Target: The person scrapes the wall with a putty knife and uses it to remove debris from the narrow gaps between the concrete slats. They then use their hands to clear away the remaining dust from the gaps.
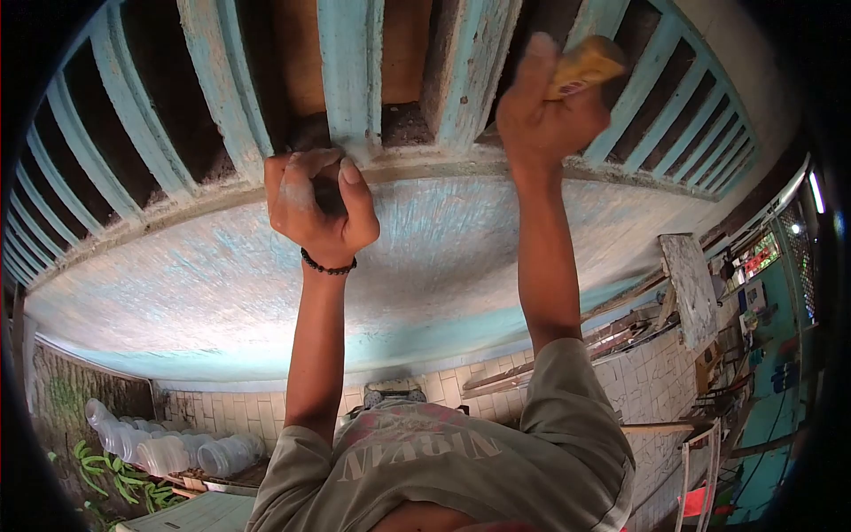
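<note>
My left hand (pixel 319 208), with a dark beaded bracelet, is at the ledge (pixel 408 168) by the foot of a worn blue slat (pixel 352 71). Its fingers are curled and the thumb is close to the index finger; anything between the fingertips is hidden. Raised before the slats on the right, my right hand (pixel 554 124) is wrapped round a yellow handle (pixel 587 66) with dark marks. The far end of that tool cannot be made out, and the hand is slightly blurred.
Below the ledge runs a scuffed white and blue wall (pixel 425 257). Clear plastic containers (pixel 164 448) and green plants (pixel 106 470) are at lower left. A worn board (pixel 690 288), wooden strips (pixel 612 341) and a metal frame (pixel 700 470) stand at right, over a tiled surface (pixel 634 390).
</note>
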The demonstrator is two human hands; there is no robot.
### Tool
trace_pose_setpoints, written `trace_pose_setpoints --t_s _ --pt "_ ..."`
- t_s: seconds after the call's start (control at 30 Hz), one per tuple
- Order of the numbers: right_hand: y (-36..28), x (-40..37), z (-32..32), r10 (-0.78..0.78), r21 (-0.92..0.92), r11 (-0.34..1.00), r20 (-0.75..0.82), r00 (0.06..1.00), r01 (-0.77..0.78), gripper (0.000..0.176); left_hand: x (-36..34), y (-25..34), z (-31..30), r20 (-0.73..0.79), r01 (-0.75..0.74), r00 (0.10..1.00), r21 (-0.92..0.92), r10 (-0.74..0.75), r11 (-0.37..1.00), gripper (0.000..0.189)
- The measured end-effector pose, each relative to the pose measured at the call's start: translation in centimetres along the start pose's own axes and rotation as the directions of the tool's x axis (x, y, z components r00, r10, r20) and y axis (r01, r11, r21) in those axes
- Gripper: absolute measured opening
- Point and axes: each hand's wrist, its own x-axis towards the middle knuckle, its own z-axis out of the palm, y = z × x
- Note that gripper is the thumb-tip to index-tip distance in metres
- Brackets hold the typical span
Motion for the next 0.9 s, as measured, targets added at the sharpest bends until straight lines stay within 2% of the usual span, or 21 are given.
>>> trace_pose_setpoints --t_s 0.13,0.23,0.33,0.43,0.47,0.57,0.6,0.7,0.73,0.83,0.87,0.9 --pt "0.1 0.4 -1.0 0.08 -0.076 0.994 0.006 0.997 -0.08 0.04 0.1 0.0 0.0 0.002 -0.022 1.0 0.016 0.022 1.0 0.021" --pt "-0.3 0.4 -0.5 0.088 0.043 0.995 -0.028 0.996 -0.087 0.039 0.0 0.0 0.0 0.009 -0.014 1.0 0.005 0.014 1.0 0.021" --pt "0.3 1.8 1.2 -0.05 0.028 0.998 0.0 0.999 0.05 0.036 0.1 0.8 0.1 0.01 0.1 0.995 0.004 -0.1 0.995 0.013" --pt "-0.3 1.9 0.3 -0.064 -0.008 0.998 0.063 0.996 0.064 0.031 0.1 0.6 0.1 -0.024 0.092 0.995 -0.02 -0.093 0.996 0.012" --pt "0.2 1.0 0.1 0.068 0.026 0.997 -0.039 0.997 -0.067 0.034 0.2 0.4 0.1 -0.015 0.053 0.998 -0.016 -0.053 0.998 0.015" --pt "0.0 1.1 -0.4 -0.049 -0.009 0.999 0.044 0.998 0.049 0.034 0.1 0.0 -0.1 0.008 -0.023 1.0 0.002 0.023 1.0 0.019" --pt "-0.6 2.1 0.8 -0.219 -0.052 0.974 0.001 0.976 0.219 0.031 0.0 -0.1 -0.2 0.008 -0.026 1.0 0.008 0.026 1.0 0.019" --pt "-1.2 2.7 0.1 0.012 0.025 1.0 0.047 0.999 -0.013 0.029 0.2 -0.2 0.0 -0.007 -0.038 0.999 0.006 0.038 0.999 0.019" --pt "-1.0 2.4 0.0 -0.053 -0.064 0.996 0.082 0.995 0.058 0.028 0.2 -0.2 0.0 -0.012 -0.039 0.999 0.007 0.039 0.999 0.019" --pt "-0.3 0.9 -0.2 0.056 -0.003 0.998 0.039 0.998 -0.055 0.035 0.0 0.0 0.1 -0.015 -0.002 1.0 -0.02 0.002 1.0 0.019" --pt "0.0 1.1 -0.4 -0.004 -0.073 0.997 0.065 0.998 0.008 0.035 -0.1 0.1 0.0 -0.01 0.005 1.0 -0.008 -0.005 1.0 0.019" --pt "-0.3 1.5 -0.3 0.025 -0.057 0.998 0.027 0.999 -0.023 0.035 -0.2 0.2 0.0 -0.003 0.01 1.0 0.001 -0.01 1.0 0.019"
